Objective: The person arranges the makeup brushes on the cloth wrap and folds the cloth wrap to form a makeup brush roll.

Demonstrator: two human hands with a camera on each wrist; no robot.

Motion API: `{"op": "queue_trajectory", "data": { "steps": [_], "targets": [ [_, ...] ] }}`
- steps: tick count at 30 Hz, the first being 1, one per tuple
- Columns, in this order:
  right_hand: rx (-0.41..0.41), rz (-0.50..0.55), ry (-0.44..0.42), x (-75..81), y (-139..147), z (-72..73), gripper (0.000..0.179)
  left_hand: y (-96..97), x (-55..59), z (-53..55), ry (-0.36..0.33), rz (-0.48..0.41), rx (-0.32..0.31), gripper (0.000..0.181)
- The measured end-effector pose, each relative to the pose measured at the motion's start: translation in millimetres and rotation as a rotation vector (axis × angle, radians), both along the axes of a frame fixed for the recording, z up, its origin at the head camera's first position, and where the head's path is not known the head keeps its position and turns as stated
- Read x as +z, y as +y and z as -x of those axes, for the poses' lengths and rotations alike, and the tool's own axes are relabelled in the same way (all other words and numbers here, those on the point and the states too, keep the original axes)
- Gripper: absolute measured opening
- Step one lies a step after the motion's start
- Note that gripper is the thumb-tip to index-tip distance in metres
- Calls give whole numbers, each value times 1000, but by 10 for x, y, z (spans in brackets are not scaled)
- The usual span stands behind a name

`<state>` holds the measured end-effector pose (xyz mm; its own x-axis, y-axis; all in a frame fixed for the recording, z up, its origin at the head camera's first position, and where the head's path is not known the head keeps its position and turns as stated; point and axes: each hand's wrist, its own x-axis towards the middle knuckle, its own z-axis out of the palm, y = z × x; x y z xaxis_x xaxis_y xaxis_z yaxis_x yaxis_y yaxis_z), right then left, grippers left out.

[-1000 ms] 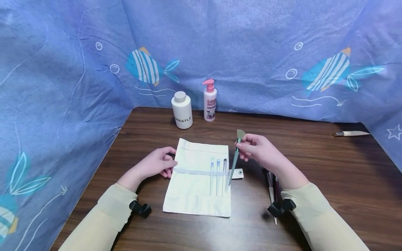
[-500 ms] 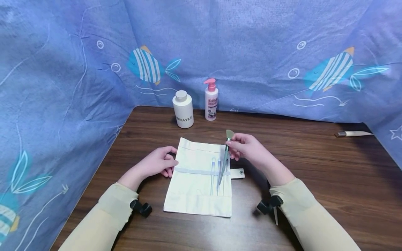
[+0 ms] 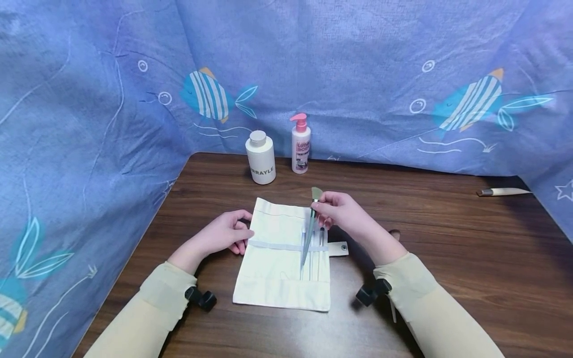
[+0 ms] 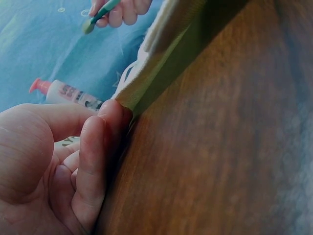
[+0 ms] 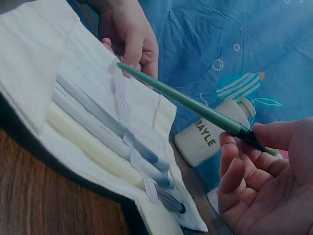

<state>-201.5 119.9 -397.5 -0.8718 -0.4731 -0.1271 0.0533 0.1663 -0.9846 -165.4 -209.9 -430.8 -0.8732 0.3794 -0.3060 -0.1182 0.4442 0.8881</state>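
An off-white cloth brush roll (image 3: 270, 266) lies unfolded on the table, with an elastic band (image 5: 121, 98) across its middle. Three slim makeup brushes (image 5: 93, 132) are tucked under the band at its right side, their lower ends inside the pocket. My right hand (image 3: 341, 211) pinches a green-handled makeup brush (image 5: 188, 101) near its bristles, the handle slanting down over the roll. In the head view it overlaps the tucked brushes. My left hand (image 3: 226, 232) holds the roll's left edge between thumb and finger (image 4: 93, 142).
A white bottle (image 3: 261, 159) and a pink-topped pump bottle (image 3: 301, 146) stand at the back. A pale-handled brush (image 3: 503, 191) lies far right. Another brush (image 3: 394, 233) shows partly behind my right forearm. A snap tab (image 3: 338, 248) sticks out from the roll's right side.
My right hand has moved left with the green brush, from beside the roll's right edge to over the tucked brushes. My left hand has stayed at the roll's left edge.
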Motion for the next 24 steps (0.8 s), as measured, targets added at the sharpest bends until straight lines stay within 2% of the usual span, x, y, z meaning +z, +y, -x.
{"op": "queue_trajectory", "data": {
  "steps": [12,24],
  "targets": [
    [-34,15,-56,-91,-138,42,18,-37,-33,0,1,5,1,40],
    [-199,87,-94,-138,-116,111,14,-27,-26,10,8,-2,-9,41]
  ]
}}
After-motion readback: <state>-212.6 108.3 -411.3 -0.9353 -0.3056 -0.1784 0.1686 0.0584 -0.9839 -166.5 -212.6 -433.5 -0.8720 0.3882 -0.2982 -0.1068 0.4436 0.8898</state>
